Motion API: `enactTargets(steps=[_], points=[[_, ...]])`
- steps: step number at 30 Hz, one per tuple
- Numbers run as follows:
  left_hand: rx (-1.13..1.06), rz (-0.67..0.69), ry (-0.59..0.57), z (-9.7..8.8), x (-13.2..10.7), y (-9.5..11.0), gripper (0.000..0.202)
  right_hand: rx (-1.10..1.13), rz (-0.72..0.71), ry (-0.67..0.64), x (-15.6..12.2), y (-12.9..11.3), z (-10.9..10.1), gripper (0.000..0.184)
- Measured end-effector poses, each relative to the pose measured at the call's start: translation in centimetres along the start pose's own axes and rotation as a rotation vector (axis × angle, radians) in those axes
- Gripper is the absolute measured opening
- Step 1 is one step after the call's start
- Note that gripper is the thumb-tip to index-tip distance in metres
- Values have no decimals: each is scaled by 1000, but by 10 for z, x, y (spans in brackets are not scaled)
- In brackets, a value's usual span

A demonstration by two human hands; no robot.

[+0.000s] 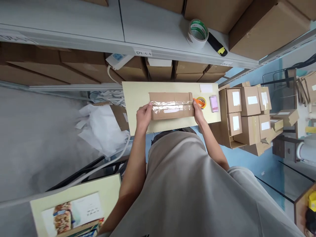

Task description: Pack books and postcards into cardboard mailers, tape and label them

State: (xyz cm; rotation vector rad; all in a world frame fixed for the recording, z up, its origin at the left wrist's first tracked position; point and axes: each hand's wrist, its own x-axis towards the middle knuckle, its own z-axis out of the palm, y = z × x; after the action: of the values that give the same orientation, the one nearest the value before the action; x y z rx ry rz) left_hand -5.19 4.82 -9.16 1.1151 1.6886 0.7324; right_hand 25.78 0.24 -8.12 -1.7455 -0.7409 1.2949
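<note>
A long, flat brown cardboard box lies crosswise over the pale yellow tabletop. Clear shiny tape runs along its upper face, with a white label strip under or beside it. The fingers of my left hand are closed on the box's left end, thumb near its top edge. At the opposite end, my right hand grips the box's right side. Just beyond those right fingers is an orange-handled tool over a yellow tape roll; I cannot tell whether the hand touches it.
A white paper slip and a pink item lie at the table's right. Labelled cartons are stacked beyond. A tape roll and a black-yellow cutter sit on the shelf above. White plastic bags are at left.
</note>
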Motion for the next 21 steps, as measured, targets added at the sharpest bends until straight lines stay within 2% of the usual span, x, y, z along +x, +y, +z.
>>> enactTargets(steps=[4,8,12,16,18,21], points=[[95,46,-31,18,-11,-6,37,-184,-36,31,-2,9,3,87],[94,-2,-78,28,1,-5,51,-273,-59,-49,2,7,6,92],[-80,-98,-211,30,19,-11,59,-244,38,-185,1,0,-1,89],[-324,-95,-374,28,26,-22,72,-245,22,-173,-1,4,-1,88],[-342,-92,-373,24,24,-28,76,-252,9,-163,-2,7,-1,89],[-294,-36,-300,16,19,-36,72,-273,-51,-196,-3,10,-5,91]])
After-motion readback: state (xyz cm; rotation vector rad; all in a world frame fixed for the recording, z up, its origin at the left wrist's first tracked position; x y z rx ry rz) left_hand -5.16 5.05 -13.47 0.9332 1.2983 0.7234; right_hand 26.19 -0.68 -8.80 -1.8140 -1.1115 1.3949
